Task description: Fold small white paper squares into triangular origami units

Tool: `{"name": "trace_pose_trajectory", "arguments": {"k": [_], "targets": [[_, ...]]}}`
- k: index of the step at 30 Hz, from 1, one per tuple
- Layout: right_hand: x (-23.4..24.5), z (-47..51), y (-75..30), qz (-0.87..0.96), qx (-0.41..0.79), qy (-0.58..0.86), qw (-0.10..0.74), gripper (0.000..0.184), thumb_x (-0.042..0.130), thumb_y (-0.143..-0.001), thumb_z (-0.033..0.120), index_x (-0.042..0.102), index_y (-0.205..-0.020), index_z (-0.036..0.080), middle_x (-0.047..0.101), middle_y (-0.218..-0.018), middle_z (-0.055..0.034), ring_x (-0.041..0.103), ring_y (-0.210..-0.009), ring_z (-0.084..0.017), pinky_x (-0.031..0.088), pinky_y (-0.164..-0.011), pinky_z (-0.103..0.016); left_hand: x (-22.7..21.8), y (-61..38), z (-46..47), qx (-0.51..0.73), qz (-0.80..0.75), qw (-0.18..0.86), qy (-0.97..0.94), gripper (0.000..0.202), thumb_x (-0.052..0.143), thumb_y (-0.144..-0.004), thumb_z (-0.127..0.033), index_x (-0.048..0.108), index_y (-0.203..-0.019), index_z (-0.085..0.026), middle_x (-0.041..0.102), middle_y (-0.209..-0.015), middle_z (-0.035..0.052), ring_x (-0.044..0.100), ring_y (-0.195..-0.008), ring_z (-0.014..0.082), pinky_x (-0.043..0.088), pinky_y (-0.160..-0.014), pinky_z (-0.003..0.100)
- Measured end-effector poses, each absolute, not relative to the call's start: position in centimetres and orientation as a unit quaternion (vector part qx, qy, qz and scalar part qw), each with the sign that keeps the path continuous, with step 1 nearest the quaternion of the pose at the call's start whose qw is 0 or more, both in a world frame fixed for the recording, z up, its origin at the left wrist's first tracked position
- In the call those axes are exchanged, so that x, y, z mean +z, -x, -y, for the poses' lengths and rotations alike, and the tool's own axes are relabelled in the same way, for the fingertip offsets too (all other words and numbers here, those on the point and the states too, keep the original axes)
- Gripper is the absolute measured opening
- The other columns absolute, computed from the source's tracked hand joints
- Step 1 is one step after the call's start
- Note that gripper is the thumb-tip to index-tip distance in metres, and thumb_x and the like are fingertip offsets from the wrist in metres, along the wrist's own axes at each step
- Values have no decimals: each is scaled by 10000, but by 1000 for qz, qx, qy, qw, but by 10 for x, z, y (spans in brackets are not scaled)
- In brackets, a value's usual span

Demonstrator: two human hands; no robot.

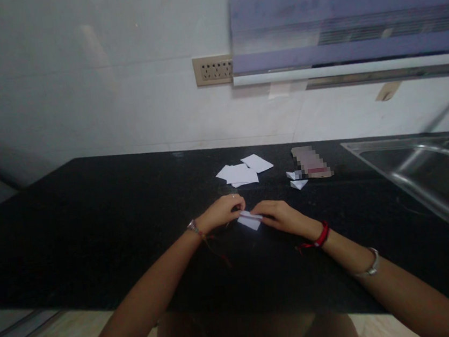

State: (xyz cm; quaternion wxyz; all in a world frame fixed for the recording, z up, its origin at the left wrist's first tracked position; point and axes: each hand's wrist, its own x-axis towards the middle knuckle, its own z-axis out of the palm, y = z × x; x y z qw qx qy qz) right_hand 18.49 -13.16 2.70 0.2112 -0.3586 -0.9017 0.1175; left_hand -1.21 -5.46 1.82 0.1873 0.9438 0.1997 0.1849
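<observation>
A small white piece of paper (pixel 250 221) lies on the black countertop, its far edge folded over. My left hand (pixel 223 211) pinches its left end with closed fingers. On the right end, my right hand (pixel 281 216) grips the paper between thumb and fingers along the fold. Beyond my hands rests a loose group of white paper sheets (pixel 241 174), some overlapping. To the right of them sit small folded white paper pieces (pixel 299 184), close to a blurred-out flat pinkish object (pixel 311 162).
The black countertop (pixel 72 223) runs along a white tiled wall. A steel sink (pixel 423 167) is set in at the right. A socket panel (pixel 213 71) and a hook (pixel 387 92) are on the wall, near a purple-grey striped panel (pixel 292 14).
</observation>
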Motion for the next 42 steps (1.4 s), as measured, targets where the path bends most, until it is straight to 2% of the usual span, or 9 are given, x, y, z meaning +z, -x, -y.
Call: {"name": "trace_pose_trajectory", "arguments": {"k": [7, 14, 20, 29, 42], "targets": [[27, 132, -183, 920, 73, 341, 179, 308, 430, -764, 57, 569, -1026, 140, 572, -979, -86, 493, -934, -157, 418, -821, -279, 19, 16, 53, 176, -181, 178, -951, 66, 473, -764, -152, 531, -733, -147, 538, -741, -2, 485, -709, 103, 360, -645, 190], [30, 133, -183, 932, 44, 330, 146, 300, 422, -784, 83, 568, -1039, 140, 566, -991, -96, 497, -911, -165, 433, -786, -283, 28, 19, 54, 158, -152, 184, -958, 136, 442, -798, -177, 574, -808, -146, 571, -815, 24, 508, -779, 109, 372, -720, 202], [29, 133, -180, 932, 20, 340, 125, 302, 419, -794, 89, 555, -1060, 136, 564, -999, -105, 496, -912, -169, 438, -778, -295, 33, 19, 59, 140, -172, 204, -954, 174, 482, -787, -290, 578, -847, -158, 577, -845, 25, 516, -800, 123, 374, -726, 216], [29, 132, -180, 938, -8, 331, 106, 279, 388, -835, 147, 565, -1051, 145, 573, -966, -101, 501, -889, -169, 443, -752, -291, 29, 20, 56, 142, -175, 224, -948, 168, 511, -774, -284, 587, -835, -147, 580, -845, 29, 517, -810, 123, 374, -741, 221], [27, 132, -181, 940, -2, 323, 112, 278, 399, -827, 115, 566, -1046, 152, 573, -952, -89, 495, -891, -161, 430, -757, -280, 27, 18, 54, 135, -171, 204, -954, 158, 526, -764, -284, 594, -804, -148, 582, -823, 27, 517, -798, 126, 374, -732, 221]]}}
